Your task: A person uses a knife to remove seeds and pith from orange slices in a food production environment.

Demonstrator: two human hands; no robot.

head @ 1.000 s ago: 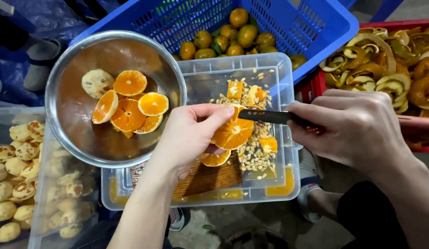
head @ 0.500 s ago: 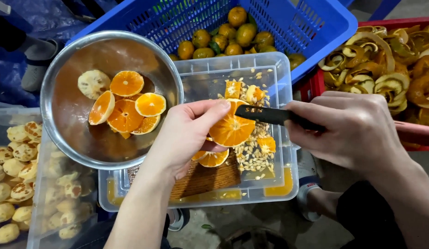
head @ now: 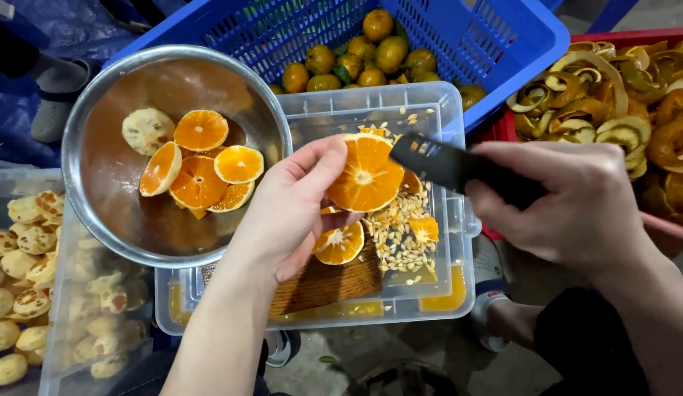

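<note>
Where seeds (head: 400, 235) litter the clear tub (head: 459, 293), steel bowl (head: 99, 191) alongside.

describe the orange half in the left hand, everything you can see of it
The orange half is a peeled citrus piece cut crosswise, its flat face turned up toward the camera, bright orange with wedge segments around a pale core. It looks wet and juicy. The left hand pinches it by the edge above the clear plastic tub. The dark knife in the right hand meets its right edge.
</note>
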